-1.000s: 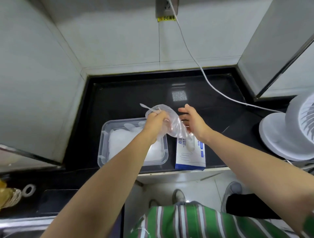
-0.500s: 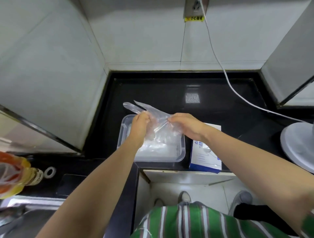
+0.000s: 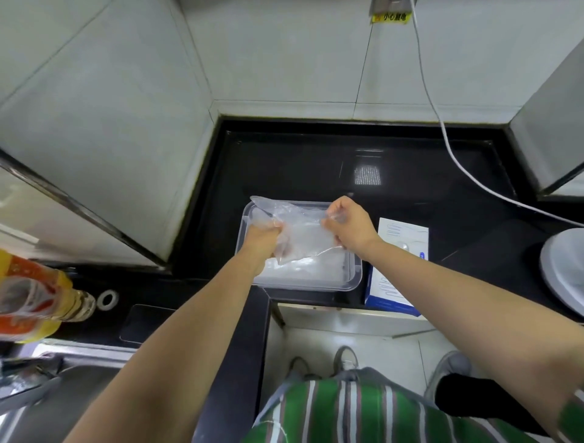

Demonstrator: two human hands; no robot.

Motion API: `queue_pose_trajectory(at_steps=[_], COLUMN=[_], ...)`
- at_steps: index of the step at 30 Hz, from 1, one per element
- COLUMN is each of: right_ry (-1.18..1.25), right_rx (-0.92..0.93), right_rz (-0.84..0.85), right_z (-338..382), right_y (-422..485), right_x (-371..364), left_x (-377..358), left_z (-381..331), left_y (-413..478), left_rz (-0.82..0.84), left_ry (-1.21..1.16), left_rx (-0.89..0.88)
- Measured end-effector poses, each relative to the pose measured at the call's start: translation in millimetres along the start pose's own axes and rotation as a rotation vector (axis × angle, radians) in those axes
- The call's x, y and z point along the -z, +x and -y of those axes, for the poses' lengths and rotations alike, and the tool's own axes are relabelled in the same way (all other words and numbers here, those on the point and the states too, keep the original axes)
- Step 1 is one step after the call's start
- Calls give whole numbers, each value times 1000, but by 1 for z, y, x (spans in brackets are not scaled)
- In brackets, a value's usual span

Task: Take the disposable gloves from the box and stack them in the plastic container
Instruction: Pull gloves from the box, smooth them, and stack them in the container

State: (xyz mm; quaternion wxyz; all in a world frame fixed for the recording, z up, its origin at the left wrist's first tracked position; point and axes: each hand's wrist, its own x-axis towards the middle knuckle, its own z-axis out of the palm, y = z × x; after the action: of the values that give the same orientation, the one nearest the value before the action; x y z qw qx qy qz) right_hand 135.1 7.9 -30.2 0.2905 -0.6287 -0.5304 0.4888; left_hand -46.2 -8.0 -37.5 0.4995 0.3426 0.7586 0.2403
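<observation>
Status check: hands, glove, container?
Left hand and right hand both pinch one clear glove, stretched above plastic container. Glove stack inside. Nothing in the way.

a small kitchen. a black countertop (image 3: 316,164) fills a corner of pale tiled walls (image 3: 284,57), beside a steel sink (image 3: 63,398). the yellow bottle (image 3: 34,294) there is probably cooking oil.

yellow sticker (image 3: 391,17) under wall socket (image 3: 392,4): "小心触电" | box (image 3: 402,232) print: unreadable
</observation>
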Motion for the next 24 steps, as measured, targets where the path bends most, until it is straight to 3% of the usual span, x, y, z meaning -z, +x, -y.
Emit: queue_pose_trajectory(at_steps=[9, 12, 15, 17, 20, 24], right_ry=[-190, -304, -219, -160, -353, -466], right_rx=[113, 283, 445, 361, -8, -236], right_rz=[-58, -193, -253, -91, 285, 476], right_z=[-8, -10, -3, 1, -10, -30], right_y=[3, 3, 2, 1, 4, 10], right_x=[-5, -10, -14, -21, -36, -50], left_x=[-4, -4, -9, -14, -21, -19], left_z=[19, 24, 28, 30, 31, 25], left_y=[10, 15, 19, 21, 24, 30], left_rz=[13, -29, -19, -12, -4, -52], left_ry=[7, 98, 144, 174, 195, 306], left_rx=[-135, -140, -154, -167, -156, -182])
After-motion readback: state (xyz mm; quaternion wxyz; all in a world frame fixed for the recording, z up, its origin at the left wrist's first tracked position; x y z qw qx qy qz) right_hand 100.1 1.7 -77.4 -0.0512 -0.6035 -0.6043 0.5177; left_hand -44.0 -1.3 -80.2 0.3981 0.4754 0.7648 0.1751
